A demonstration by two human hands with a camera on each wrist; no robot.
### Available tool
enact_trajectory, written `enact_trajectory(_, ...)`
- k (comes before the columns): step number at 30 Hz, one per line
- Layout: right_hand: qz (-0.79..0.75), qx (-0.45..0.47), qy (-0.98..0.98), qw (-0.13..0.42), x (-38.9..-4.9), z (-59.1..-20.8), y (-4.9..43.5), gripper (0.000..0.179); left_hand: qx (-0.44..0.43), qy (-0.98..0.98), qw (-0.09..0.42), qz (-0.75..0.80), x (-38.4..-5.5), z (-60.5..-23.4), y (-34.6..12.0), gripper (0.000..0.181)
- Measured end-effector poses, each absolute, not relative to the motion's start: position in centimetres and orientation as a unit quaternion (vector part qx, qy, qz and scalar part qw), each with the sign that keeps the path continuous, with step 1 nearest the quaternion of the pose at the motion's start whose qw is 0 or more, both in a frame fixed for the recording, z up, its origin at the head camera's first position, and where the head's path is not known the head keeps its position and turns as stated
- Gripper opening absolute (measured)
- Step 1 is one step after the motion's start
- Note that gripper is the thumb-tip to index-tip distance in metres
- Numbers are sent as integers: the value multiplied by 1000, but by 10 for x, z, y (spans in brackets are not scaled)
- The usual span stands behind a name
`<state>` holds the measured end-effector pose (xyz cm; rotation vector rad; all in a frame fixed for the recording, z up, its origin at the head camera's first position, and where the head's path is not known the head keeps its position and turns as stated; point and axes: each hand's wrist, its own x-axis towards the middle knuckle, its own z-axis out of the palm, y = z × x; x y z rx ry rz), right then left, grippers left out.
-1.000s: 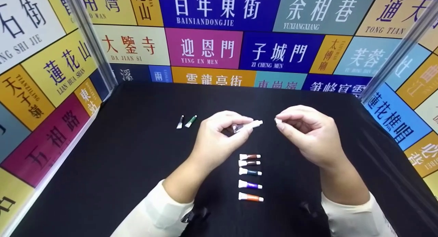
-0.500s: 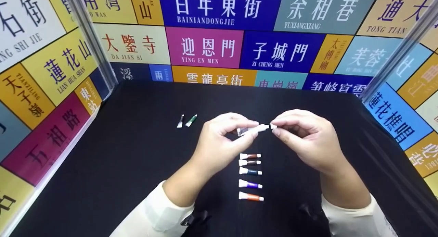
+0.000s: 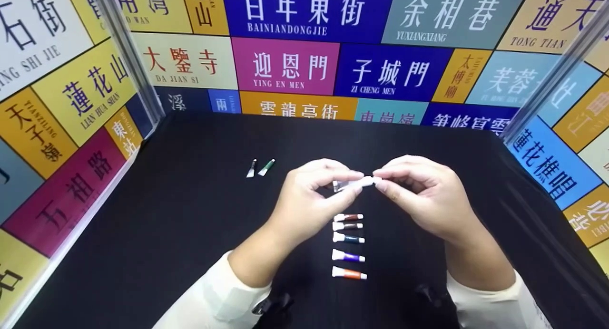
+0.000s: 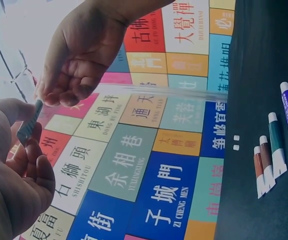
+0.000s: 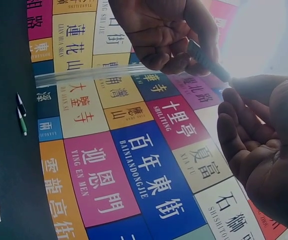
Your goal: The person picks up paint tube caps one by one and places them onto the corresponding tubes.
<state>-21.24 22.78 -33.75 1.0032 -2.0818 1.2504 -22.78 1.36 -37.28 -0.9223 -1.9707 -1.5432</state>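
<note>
Above the black table, my left hand (image 3: pixel 307 191) pinches a small white paint tube (image 3: pixel 349 184) between thumb and fingers, its narrow end toward the right. My right hand (image 3: pixel 426 193) pinches a small white cap (image 3: pixel 378 180) right at that narrow end. Both wrist views show the fingertips of the two hands meeting at the end of the tube. Below the hands lies a column of paint tubes: a red-brown tube (image 3: pixel 351 217), a dark brown tube (image 3: pixel 351 226), a dark teal tube (image 3: pixel 351 238), a purple tube (image 3: pixel 351 257) and an orange tube (image 3: pixel 352 274).
Farther left on the black cloth (image 3: pixel 190 200) lie a black tube (image 3: pixel 252 167) and a green tube (image 3: pixel 267 167). Two small white pieces (image 4: pixel 236 142) sit on the cloth in the left wrist view. Panels printed with characters (image 3: pixel 285 65) enclose the table's back and sides.
My right hand has come left and slightly down with the cap, while my left hand has shifted a little right with the tube. The gap between cap and tube has closed.
</note>
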Motion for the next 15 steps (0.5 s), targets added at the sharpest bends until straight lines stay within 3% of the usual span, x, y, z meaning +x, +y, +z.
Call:
enact_trajectory(9,442,333,-795,247,-214,-342,231,14,-343,-712,223,-570,-216,-359,14,17)
enact_trajectory(15,442,325,-796,256,-226,-354,237,18,-342,-713,221,-571,-215,-357,14,17)
